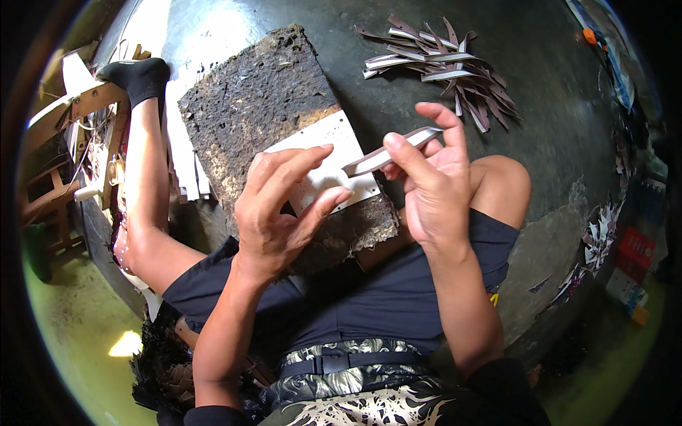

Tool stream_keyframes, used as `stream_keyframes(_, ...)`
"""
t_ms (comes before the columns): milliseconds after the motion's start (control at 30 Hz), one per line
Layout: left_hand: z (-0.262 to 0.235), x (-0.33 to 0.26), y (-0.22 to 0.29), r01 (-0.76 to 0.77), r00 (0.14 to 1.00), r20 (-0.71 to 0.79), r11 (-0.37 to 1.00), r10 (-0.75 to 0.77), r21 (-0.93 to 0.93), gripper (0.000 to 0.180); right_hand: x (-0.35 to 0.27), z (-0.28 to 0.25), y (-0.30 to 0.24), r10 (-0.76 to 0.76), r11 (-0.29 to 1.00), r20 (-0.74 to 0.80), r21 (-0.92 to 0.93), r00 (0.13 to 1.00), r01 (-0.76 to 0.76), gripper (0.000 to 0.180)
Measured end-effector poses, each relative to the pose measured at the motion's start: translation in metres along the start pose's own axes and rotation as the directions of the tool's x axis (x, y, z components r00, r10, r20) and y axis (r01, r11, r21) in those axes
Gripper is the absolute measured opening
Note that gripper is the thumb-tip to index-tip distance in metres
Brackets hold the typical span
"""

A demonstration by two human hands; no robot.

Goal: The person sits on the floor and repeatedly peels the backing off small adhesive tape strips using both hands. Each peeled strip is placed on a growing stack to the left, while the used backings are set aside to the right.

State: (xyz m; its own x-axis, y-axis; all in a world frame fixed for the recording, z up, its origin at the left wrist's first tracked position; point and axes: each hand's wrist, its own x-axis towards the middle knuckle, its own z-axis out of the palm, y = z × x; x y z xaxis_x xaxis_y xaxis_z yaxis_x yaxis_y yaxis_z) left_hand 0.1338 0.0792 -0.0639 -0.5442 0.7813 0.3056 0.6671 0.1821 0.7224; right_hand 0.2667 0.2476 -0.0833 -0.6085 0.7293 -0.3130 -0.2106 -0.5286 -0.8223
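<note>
My right hand [435,170] pinches a narrow brown strip with a white stripe [387,154] between thumb and fingers. The strip slants down to the left, its free end over a white plate [334,138] with small dark holes along its edges. My left hand [280,199] hovers beside that end, thumb and fingers apart with nothing between them. Under the plate lies a dark, rough, crusted slab [256,92], set in front of my crossed legs.
A heap of similar brown and white strips [447,67] lies on the dark floor [554,92] at the far right. White strips [186,160] lie left of the slab, near a wooden frame [92,99]. Scraps [602,234] and a red packet [634,248] lie at the right.
</note>
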Motion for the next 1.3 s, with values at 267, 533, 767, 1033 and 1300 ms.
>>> stream_keyframes(267,0.006,-0.002,-0.004,-0.117,0.991,0.079,0.976,0.104,0.184,0.037,0.001,-0.002,0.02,-0.016,0.999,0.011,-0.052,1.0,0.016,0.058)
stream_keyframes(533,0.007,0.005,0.002,-0.043,0.997,0.068,0.979,0.03,0.199,0.025,0.005,-0.016,0.033,0.009,1.0,0.007,-0.003,1.0,-0.009,0.058)
stream_keyframes(767,0.02,0.015,0.005,-0.093,0.995,0.066,0.954,0.077,0.284,0.017,0.02,-0.04,0.026,-0.147,0.98,-0.137,-0.153,0.98,0.126,0.051)
stream_keyframes(1033,0.017,-0.011,0.068,0.71,0.703,0.545,0.407,-0.457,-0.575,0.036,-0.041,-0.024,-0.014,-0.555,0.724,0.172,-0.383,0.814,0.574,0.031)
stream_keyframes(1300,-0.009,-0.014,0.045,0.572,0.7,0.529,-0.067,-0.48,-0.817,0.037,-0.109,-0.027,-0.02,-0.412,0.117,0.826,-0.37,0.384,0.922,0.019)
